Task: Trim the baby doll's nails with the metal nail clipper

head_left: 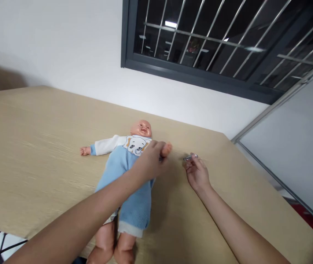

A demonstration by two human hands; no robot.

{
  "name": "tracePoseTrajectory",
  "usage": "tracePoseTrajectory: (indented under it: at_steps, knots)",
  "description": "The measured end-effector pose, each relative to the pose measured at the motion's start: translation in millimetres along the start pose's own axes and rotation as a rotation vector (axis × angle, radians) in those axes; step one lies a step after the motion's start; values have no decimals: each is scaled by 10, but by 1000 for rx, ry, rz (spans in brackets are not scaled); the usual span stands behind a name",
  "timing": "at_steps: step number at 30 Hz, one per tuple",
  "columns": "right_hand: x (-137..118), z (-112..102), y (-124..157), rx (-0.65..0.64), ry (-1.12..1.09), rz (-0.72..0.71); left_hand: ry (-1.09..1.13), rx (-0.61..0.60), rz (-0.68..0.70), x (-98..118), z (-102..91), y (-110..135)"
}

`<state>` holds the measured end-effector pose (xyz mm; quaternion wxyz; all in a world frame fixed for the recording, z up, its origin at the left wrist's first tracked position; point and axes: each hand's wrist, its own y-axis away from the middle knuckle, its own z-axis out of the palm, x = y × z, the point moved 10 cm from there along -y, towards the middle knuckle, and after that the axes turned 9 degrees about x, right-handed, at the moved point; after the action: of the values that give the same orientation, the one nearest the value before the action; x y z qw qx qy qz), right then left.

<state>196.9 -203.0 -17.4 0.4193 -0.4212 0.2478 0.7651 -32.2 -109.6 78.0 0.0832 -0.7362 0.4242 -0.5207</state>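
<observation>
A baby doll [136,190] in a light blue and white outfit with an animal face on the chest lies on its back, head away from me. My left hand [154,157] reaches across its body and is closed around its arm at the wrist; the doll's small hand [166,149] sticks out past my fingers. To the right, my right hand [197,172] pinches a small silver nail clipper [190,157] between thumb and fingers. The clipper points toward the doll's hand, with a gap between them. My left forearm covers part of the doll's middle.
The doll lies on a light wooden table [49,146], set against a white wall [63,47]. A dark-framed window [195,80] with metal bars is above. A partition [291,135] stands along the right side. Black cables [10,248] show below the table's left front edge.
</observation>
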Motion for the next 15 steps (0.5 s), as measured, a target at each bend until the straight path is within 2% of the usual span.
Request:
tracePoseTrajectory:
  at_steps: [2, 5, 7, 10, 13, 15]
  knots:
    - [-72, 96, 61, -16, 21, -27, 147, 135, -92, -160, -322, -13]
    - [-234, 436, 152, -81, 54, -74, 389, 220, -194, -388, -609, 51]
    - [-356, 817, 210, -162, 64, -109, 537, 251, -248, -500, -704, 112]
    - [-414, 1546, 303, -330, 91, -111, 714, 303, -320, -624, -752, 189]
    - [-257, 2309, 471, -582, 71, -76, 832, 338, -384, -733, -716, 242]
    - [-49, 2657, 571, -686, 20, -24, 882, 356, -423, -810, -684, 271]
